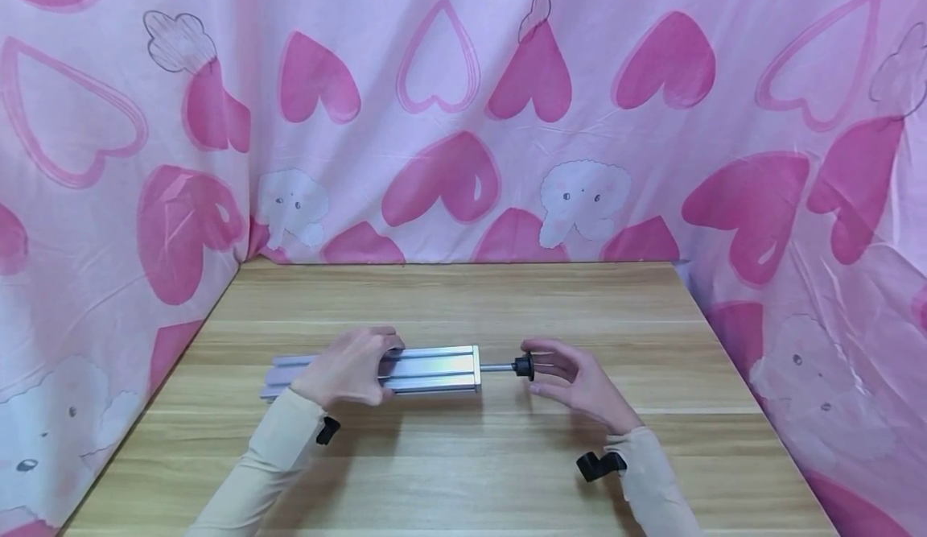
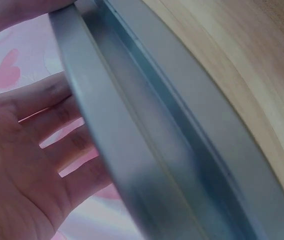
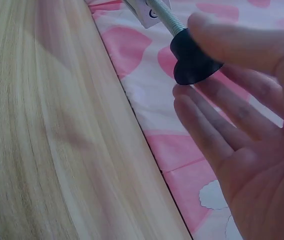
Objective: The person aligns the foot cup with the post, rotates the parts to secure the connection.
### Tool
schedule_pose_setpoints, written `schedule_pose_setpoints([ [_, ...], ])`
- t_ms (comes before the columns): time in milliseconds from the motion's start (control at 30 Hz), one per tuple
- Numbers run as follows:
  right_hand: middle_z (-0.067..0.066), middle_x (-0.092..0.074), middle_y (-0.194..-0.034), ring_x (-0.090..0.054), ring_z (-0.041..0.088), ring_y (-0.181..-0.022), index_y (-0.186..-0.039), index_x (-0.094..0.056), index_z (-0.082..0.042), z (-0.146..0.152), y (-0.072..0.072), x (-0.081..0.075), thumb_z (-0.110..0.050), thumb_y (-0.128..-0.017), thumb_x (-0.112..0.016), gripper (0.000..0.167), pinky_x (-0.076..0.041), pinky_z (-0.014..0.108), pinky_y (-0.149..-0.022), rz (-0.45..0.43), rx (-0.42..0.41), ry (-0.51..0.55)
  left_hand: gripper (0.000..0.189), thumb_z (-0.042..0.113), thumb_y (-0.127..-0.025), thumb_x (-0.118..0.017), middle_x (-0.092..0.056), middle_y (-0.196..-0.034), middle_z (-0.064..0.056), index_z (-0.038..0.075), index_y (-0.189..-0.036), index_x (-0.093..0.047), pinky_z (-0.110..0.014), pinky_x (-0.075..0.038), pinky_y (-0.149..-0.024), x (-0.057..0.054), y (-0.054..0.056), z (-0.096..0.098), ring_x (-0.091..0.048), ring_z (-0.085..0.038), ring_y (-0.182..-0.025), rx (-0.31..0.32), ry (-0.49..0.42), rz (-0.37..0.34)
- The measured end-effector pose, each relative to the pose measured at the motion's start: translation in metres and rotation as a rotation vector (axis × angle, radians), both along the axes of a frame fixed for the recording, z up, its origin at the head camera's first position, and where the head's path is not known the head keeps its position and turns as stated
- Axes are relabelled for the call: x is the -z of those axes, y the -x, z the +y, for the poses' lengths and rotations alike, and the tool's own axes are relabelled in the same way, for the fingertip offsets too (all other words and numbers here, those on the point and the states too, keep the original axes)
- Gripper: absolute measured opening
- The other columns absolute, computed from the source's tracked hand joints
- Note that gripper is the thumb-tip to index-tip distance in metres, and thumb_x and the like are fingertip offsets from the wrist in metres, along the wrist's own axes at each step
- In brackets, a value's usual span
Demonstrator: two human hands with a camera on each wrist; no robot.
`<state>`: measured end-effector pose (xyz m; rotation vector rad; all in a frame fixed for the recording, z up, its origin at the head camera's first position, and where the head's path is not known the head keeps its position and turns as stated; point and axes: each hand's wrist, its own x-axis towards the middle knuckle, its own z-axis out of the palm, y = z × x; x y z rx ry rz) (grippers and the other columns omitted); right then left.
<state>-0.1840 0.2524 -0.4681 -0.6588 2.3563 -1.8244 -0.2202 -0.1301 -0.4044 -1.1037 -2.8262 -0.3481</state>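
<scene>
A silver aluminium profile [image 1: 434,369] with long grooves lies left to right over the tabletop. My left hand [image 1: 355,366] grips it across its middle, thumb on the near side and fingers on the far side. In the left wrist view the grooved side of the profile [image 2: 127,110] passes close in front of the palm. From its right end cap a threaded rod [image 3: 167,17] sticks out, ending in a black levelling foot [image 3: 193,59]. My right hand [image 1: 575,380] has its thumb and fingers curled round this foot, the thumb at its side in the right wrist view.
The wood-grain table [image 1: 463,464] is bordered at the back and both sides by a pink heart-print curtain [image 1: 449,175]. Black wrist mounts [image 1: 601,466] stick out from the sleeves, low over the table.
</scene>
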Motion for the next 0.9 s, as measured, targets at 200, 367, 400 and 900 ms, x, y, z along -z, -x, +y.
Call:
schedule_pose_setpoints([
  [200,0.024,-0.062,-0.137,-0.066,0.016,-0.12,-0.139,-0.059,-0.003,0.001,0.0025,0.0027,-0.006,-0.088,-0.074,0.053,-0.05,0.039,-0.102,0.004,0.001,-0.013,0.053,0.03,-0.06,-0.084,-0.072,-0.098,-0.002,0.007,-0.107,-0.073,-0.031,-0.056,-0.075,0.0013,-0.0006,-0.0001,-0.057,-0.008,-0.075,-0.01,0.011,-0.013],
  [367,0.015,-0.067,-0.131,-0.069,0.013,-0.114,-0.138,-0.06,-0.004,0.0012,0.004,0.0015,-0.017,-0.091,-0.074,0.052,-0.053,0.03,-0.097,0.014,0.032,-0.057,0.052,0.03,-0.061,-0.083,-0.072,-0.098,-0.003,0.007,-0.107,-0.073,-0.032,-0.057,-0.077,-0.0015,0.0007,0.0006,-0.059,-0.01,-0.076,-0.003,0.005,-0.007],
  [400,0.014,-0.068,-0.13,-0.069,0.013,-0.112,-0.138,-0.06,-0.003,0.0012,0.0043,0.0012,-0.018,-0.091,-0.074,0.052,-0.054,0.028,-0.096,0.009,0.04,-0.063,0.053,0.03,-0.061,-0.083,-0.072,-0.099,-0.003,0.007,-0.107,-0.073,-0.032,-0.057,-0.077,-0.0021,0.0009,0.0008,-0.059,-0.01,-0.077,-0.004,0.004,-0.005],
  [900,0.02,-0.076,-0.089,-0.074,0.036,-0.076,-0.111,-0.07,0.007,-0.0055,0.0105,0.0009,-0.03,-0.104,-0.054,0.04,-0.061,0.043,-0.071,-0.145,0.085,-0.047,0.053,0.031,-0.061,-0.085,-0.072,-0.099,-0.002,0.01,-0.108,-0.073,-0.032,-0.056,-0.077,-0.004,0.0022,0.0048,-0.059,-0.01,-0.077,-0.008,0.015,-0.01],
])
